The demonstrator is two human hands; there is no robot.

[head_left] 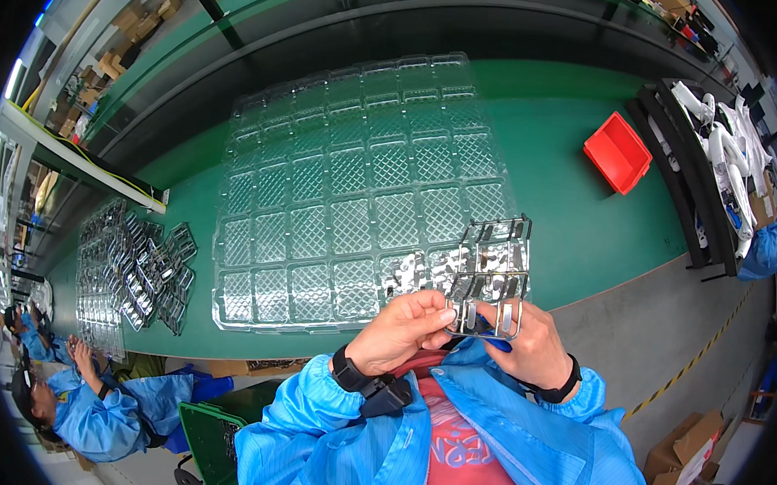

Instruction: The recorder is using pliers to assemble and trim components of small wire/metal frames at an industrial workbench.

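A black openwork plastic frame [494, 271], with several thin bars and cells, stands up in front of my chest. My left hand [404, 330] pinches its lower left corner between thumb and fingers. My right hand [530, 347] is closed at its lower right, around a blue-handled tool [498, 343] whose working end is hidden behind the frame. Just beyond the frame lies a large clear plastic tray [321, 247] divided into many pockets. Small black and white parts [404, 272] fill a few pockets in its near right corner.
On the green table [550, 226], a red bin [618, 153] sits at the right and a pile of black frames [157, 268] at the left. A black rack [691, 172] with white parts stands far right. A co-worker [103, 403] is at the lower left, near a green crate [211, 449].
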